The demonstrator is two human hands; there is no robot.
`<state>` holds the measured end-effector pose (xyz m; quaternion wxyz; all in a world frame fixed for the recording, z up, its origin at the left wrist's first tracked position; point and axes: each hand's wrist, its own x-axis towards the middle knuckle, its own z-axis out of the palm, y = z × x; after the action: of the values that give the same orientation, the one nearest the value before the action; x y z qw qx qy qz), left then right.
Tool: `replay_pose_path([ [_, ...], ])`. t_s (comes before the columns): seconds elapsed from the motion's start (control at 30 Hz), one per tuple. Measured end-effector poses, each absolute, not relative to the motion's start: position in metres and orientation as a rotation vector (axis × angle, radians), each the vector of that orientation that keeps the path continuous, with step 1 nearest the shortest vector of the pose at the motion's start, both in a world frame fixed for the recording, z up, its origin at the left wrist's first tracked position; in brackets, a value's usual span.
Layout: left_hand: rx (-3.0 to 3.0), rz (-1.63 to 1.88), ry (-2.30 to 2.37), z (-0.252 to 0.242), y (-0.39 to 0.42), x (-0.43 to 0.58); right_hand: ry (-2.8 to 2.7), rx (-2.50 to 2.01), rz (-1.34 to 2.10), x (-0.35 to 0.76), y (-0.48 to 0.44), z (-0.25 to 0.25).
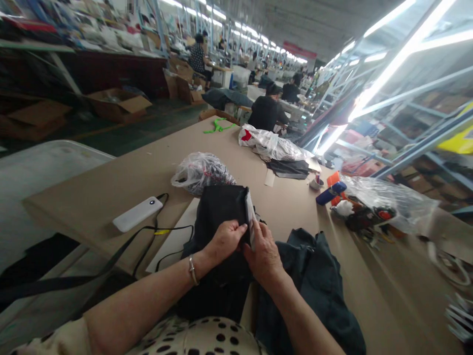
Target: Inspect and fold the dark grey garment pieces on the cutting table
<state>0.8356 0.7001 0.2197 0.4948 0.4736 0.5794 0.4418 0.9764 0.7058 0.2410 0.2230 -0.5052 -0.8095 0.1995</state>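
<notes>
A piece of black fabric (pixel 221 207) lies in front of me, partly over a white sheet (pixel 177 239) on the table. My left hand (pixel 229 239) pinches this fabric near its right edge, with thumb and fingers closed. Along that edge runs a pale strip (pixel 251 212). My right hand (pixel 264 251) grips the same edge from the other side, its fingers lying over the strip. Part of the fabric is hidden beneath both hands. Dark green cloth (pixel 314 281) lies rumpled beside my right forearm.
Left on the table (pixel 114 192) lie a white phone (pixel 136 214) and a black strap (pixel 125 251). A clear plastic bag (pixel 203 172) sits beyond the fabric. To the right are a blue cylinder (pixel 330 193) and a sewing machine-like device (pixel 369 214). People work farther back.
</notes>
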Motion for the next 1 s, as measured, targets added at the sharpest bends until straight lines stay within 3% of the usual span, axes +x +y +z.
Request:
replay_pose_path([
  [0.1,1.379,1.076,1.326,0.226,0.691,0.843,-2.103,-1.425,0.771,0.98,0.705,0.238],
  [0.17,1.387,1.065,1.295,0.227,0.685,0.846,-1.873,-1.364,1.128,0.985,0.708,0.234],
  [0.27,1.195,1.059,1.117,0.225,0.682,0.844,-1.36,-1.193,1.667,0.994,0.71,0.232],
  [0.33,0.896,1.06,0.967,0.226,0.682,0.841,-1.102,-1.134,1.819,0.998,0.707,0.234],
  [0.47,0.422,0.977,0.638,0.242,0.673,0.84,-1.127,-1.175,1.797,1.0,0.701,0.237],
  [0.7,0.435,0.56,0.329,0.28,0.635,0.846,-1.289,-1.419,1.489,1.031,0.728,0.235],
  [0.87,0.452,0.828,0.533,0.255,0.68,0.808,-1.453,-1.34,1.552,1.037,0.71,0.262],
  [1.0,0.581,0.813,0.625,0.261,0.714,0.78,-1.711,-1.304,1.465,1.027,0.671,0.271],
])
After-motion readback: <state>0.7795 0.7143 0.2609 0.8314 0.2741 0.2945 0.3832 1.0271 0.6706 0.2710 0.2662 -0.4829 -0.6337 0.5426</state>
